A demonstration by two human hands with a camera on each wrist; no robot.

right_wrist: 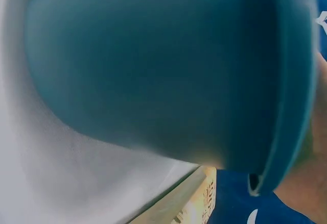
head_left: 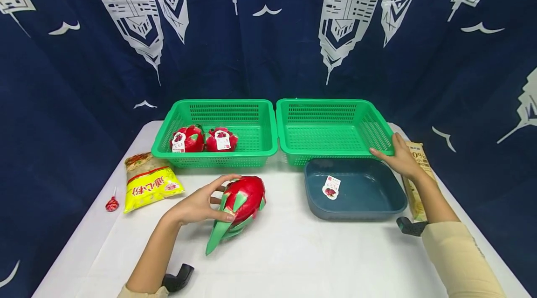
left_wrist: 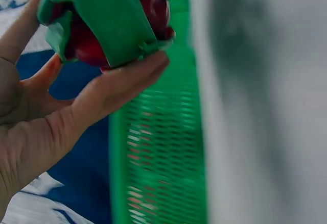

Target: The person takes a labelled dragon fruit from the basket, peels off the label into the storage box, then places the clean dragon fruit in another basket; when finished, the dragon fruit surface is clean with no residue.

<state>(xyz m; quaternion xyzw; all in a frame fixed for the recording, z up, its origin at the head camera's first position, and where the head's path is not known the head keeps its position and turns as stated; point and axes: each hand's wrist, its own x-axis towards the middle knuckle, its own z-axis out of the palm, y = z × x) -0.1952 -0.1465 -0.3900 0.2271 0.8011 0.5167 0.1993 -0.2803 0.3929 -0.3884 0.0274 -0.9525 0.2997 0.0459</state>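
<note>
My left hand (head_left: 205, 202) grips a red dragon fruit (head_left: 247, 197) with green leafy scales, thumb on the near side and fingers round the far side. In the left wrist view, the dragon fruit (left_wrist: 102, 20) shows mostly its green leaves between thumb and fingers. At the front right corner of the right green basket (head_left: 323, 142), my right hand (head_left: 402, 158) holds the rim, its thumb over the front edge. That hand is mostly hidden in the right wrist view by the dark blue bin (right_wrist: 153, 71). Inside this bin lies a white dragon-fruit sticker (head_left: 332, 187).
The left green basket (head_left: 247, 137) holds two dragon fruits (head_left: 221, 140) with white labels. A yellow food bag (head_left: 153, 183) and a red lollipop (head_left: 112, 204) lie at the left. Another food bag (head_left: 415, 195) lies under my right forearm, beside the bin.
</note>
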